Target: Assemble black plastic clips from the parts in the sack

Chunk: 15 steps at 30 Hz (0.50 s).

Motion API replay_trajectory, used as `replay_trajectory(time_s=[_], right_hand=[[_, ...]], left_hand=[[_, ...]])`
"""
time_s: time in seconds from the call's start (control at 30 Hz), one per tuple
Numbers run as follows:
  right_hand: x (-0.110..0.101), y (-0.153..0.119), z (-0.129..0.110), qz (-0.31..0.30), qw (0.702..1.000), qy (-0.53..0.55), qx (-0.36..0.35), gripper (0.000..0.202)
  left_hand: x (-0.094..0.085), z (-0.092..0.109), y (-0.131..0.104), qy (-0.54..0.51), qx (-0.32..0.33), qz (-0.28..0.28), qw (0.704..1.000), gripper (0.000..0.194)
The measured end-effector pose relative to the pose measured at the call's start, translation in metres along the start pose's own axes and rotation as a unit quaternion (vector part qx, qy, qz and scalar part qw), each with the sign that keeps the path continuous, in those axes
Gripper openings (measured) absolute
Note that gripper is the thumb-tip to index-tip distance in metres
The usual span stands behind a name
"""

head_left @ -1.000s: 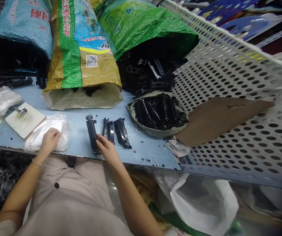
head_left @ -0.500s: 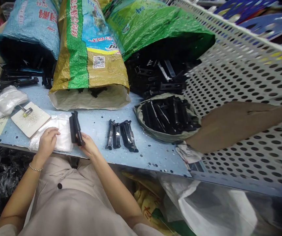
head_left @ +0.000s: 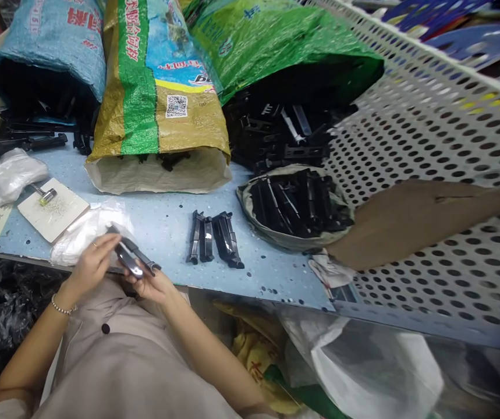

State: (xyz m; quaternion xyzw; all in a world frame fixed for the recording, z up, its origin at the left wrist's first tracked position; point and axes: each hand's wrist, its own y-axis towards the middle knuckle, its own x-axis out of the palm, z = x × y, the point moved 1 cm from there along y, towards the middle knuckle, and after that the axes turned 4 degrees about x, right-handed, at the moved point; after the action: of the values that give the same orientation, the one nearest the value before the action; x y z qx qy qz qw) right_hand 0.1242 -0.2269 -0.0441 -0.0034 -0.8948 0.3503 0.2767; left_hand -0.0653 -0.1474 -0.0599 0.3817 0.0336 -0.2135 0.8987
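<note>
Black plastic part clamped in fingers of both hands, left hand and right hand, at surface front edge. Round bag and green sack hold black parts.

Slim black plastic part, tilted, above table edge

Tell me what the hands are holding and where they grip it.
Both hold one black plastic part: the right hand under its near end, the left hand on its far end.
</note>
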Motion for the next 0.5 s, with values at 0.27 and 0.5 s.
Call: replay_trajectory(time_s=[0.27, 0.5], right_hand=[[0.044, -0.015, -0.003, 0.062, 0.919, -0.324, -0.217, 0.019], [0.011, -0.071, -0.060, 0.267, 0.744, -0.551, -0.268, 0.038]], left_hand=[[0.001, 0.049, -0.023, 0.021, 0.009, -0.120, 0.993, 0.067], [-0.106, 0.053, -0.095, 0.119, -0.163, -0.254, 0.946, 0.044]])
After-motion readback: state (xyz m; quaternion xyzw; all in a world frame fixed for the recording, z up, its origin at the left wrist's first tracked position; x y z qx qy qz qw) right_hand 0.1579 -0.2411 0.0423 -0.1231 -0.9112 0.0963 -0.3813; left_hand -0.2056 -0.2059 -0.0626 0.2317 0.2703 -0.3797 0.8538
